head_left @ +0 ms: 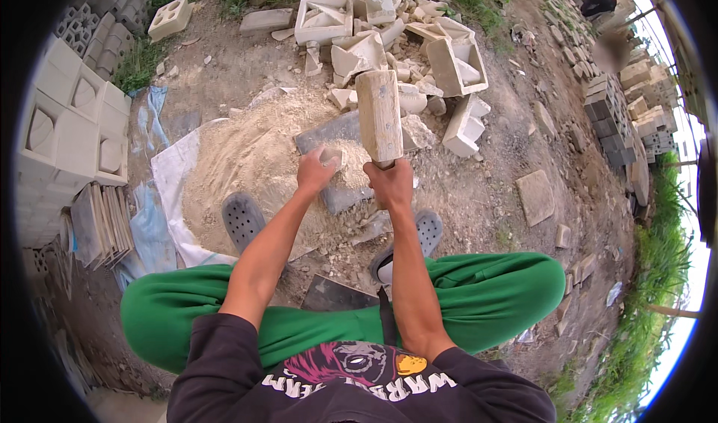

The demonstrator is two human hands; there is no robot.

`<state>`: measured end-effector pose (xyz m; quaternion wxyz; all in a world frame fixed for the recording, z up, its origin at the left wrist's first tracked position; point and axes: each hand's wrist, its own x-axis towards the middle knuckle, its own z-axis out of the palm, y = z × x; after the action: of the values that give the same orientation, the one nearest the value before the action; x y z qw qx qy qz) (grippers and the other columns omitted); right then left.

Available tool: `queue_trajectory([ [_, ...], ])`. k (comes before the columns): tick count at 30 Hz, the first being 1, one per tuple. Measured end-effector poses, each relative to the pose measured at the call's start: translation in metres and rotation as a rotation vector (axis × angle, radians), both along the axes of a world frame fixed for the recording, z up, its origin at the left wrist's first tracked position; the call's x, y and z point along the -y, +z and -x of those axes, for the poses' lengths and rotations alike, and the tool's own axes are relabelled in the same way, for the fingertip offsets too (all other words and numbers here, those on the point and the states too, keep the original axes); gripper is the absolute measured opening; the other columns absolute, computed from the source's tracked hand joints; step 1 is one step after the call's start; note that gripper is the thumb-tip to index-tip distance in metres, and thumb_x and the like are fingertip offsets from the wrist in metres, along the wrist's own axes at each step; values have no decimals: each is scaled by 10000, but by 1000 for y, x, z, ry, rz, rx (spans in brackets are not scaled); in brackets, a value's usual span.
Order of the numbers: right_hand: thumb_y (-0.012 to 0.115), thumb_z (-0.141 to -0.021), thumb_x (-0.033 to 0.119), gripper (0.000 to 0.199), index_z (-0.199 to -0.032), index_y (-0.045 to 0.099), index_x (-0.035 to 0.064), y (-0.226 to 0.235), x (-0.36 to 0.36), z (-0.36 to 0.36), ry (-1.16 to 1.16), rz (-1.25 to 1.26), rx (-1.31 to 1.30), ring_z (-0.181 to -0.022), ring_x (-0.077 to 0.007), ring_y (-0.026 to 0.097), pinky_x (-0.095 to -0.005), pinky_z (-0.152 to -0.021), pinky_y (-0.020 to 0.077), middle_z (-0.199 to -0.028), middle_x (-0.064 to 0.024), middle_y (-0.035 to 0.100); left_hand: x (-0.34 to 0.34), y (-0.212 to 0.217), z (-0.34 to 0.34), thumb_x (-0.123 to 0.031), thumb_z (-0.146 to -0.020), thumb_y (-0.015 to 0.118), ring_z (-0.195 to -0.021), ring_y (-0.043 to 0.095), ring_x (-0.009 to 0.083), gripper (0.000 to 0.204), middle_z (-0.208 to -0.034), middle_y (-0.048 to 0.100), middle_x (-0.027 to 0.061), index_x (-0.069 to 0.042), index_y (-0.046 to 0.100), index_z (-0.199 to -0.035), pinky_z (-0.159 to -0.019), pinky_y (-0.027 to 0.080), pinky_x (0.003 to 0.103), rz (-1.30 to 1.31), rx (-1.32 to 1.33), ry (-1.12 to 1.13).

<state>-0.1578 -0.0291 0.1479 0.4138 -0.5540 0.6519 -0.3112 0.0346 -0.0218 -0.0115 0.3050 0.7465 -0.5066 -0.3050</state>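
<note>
Wooden mallet (379,115), pale and dust-coated, with a blocky rectangular head standing upright above the right hand (390,184), which is closed around its short handle. Just to the left, the left hand (315,172) is curled around a small pale chunk of stone (330,156), pinning it against a dark grey slab (338,161) that lies flat beneath both hands. The mallet head rises beside and above the chunk, near it but not touching. Under and left of the left hand spreads a mound of pale crushed powder (239,161) on a white woven sheet (170,176), with a blue plastic sheet (149,228) at its outer edge. Beyond the hands, past the mallet, lies a heap of broken cast blocks (389,26) in off-white, several showing hollow square cells. Well to the left of the left hand stand stacked whole decorative blocks (75,124), with thin flat tiles (101,225) leaning nearer the person. Below the hands, grey perforated clogs (243,219) rest on the dirt, and green trousers (493,288) cover the bent knees on either side of both forearms.
</note>
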Motion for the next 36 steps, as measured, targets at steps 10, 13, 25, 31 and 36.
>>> queue_trajectory([
  [10,745,-728,193,319,-896,688,-72,42,5,-1,4,9,89,-624,-228,668,-385,-640,523,-705,-155,698,-13,29,0,-409,-727,817,-1172,567,335,718,-1200,632,144,-60,592,-1312,-1010,478,427,137,274,-174],
  [13,747,-728,195,321,-902,690,-68,43,3,1,1,-10,134,-609,-216,649,-380,-629,521,-709,-147,699,-16,28,-7,-401,-742,807,-1163,577,338,712,-1217,636,143,-58,589,-1327,-1009,480,420,188,267,-234],
  [25,773,-717,231,345,-912,691,-42,-133,-29,-2,-57,-202,-89,-556,-190,674,-344,-539,542,-715,-115,700,-13,7,2,-313,-784,823,-1043,648,302,492,-1132,680,157,-43,690,-1173,-911,510,401,-19,-1,86],
  [31,756,-737,214,347,-950,688,-52,-54,-7,-1,-66,-46,-21,-573,-180,676,-345,-548,536,-751,-116,711,-12,-21,-9,-231,-742,862,-913,680,235,494,-1028,701,120,-20,683,-1152,-791,538,367,-115,-239,298],
  [36,736,-750,187,291,-921,690,-44,-36,-10,-12,-6,158,97,-778,-341,730,-406,-683,550,-861,-207,732,-7,0,-2,-162,-738,873,-805,686,176,496,-1015,703,124,6,667,-1156,-691,559,325,-173,-469,389],
])
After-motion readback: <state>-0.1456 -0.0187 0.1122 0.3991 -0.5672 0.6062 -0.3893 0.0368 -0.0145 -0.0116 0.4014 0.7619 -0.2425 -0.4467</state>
